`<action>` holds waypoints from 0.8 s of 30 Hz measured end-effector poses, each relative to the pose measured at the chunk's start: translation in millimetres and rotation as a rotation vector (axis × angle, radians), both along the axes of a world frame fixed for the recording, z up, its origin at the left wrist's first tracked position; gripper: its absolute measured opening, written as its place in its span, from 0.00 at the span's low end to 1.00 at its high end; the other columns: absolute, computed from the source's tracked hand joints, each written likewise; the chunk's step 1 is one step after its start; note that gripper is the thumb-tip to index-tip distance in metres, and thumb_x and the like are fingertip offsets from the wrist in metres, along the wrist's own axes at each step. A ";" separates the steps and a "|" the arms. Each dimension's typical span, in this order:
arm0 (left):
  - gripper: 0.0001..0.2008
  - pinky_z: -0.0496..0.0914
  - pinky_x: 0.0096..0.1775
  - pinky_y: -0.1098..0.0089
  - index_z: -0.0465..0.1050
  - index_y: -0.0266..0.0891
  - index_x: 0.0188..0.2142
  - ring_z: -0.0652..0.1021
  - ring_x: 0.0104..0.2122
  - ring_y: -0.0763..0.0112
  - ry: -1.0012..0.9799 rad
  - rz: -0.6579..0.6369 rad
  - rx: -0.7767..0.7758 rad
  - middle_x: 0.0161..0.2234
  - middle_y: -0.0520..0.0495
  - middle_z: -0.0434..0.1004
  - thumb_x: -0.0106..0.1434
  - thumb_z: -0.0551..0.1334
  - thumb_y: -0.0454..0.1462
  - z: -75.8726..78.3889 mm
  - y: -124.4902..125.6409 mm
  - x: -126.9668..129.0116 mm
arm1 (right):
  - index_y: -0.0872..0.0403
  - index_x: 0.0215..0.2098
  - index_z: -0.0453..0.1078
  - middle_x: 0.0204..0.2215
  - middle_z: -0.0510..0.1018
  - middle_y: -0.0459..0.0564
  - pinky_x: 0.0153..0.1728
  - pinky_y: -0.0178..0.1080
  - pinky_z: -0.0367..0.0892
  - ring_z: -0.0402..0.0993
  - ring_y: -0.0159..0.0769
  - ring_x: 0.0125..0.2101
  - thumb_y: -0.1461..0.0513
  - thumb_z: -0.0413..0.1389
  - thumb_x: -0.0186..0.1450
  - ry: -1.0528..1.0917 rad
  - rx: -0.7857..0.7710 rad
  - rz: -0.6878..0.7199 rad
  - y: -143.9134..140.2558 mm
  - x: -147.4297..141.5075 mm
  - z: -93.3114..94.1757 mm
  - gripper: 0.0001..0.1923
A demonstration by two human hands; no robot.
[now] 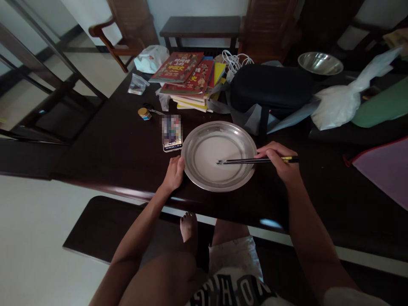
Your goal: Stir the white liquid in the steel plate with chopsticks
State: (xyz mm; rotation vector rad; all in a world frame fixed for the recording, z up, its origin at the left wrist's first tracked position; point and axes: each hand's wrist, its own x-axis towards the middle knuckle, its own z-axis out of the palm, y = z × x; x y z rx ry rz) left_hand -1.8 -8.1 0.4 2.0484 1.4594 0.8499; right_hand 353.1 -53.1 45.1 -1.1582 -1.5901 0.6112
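Note:
A wide metal basin (248, 135) stands near the front edge of the dark table, with a pale, whitish mixture (210, 148) in its bottom. My left hand (174, 173) grips the basin's left rim, thumb on top. In my right hand (282, 161) is a pair of black chopsticks (245, 161) with gold bands near the thick ends. Their tips reach into the mixture at the middle of the basin and have some pale stuff on them. The right fingers are close to the basin's right rim; whether they touch it I cannot tell.
Left of the basin lie a phone (172, 132) and a small jar (144, 114). Red books (188, 76), a black case (270, 87), a tied white bag (338, 104) and a metal bowl (320, 63) stand behind. A bench (98, 225) runs along the table's front.

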 end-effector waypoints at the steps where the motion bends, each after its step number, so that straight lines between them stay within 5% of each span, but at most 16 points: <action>1: 0.34 0.72 0.40 0.59 0.59 0.45 0.23 0.71 0.29 0.62 0.001 0.000 0.003 0.24 0.45 0.69 0.74 0.36 0.61 0.1 -0.1 0.0 | 0.43 0.41 0.83 0.32 0.87 0.46 0.41 0.47 0.75 0.82 0.41 0.36 0.56 0.57 0.74 -0.013 -0.005 0.026 -0.1 -0.6 0.0 0.11; 24: 0.33 0.71 0.39 0.60 0.60 0.44 0.24 0.72 0.29 0.63 -0.016 -0.003 0.007 0.24 0.45 0.69 0.75 0.38 0.59 -2.2 -0.1 -1.3 | 0.43 0.40 0.83 0.34 0.87 0.46 0.42 0.46 0.75 0.81 0.41 0.37 0.56 0.57 0.74 -0.054 0.011 0.066 0.6 -1.2 -1.2 0.11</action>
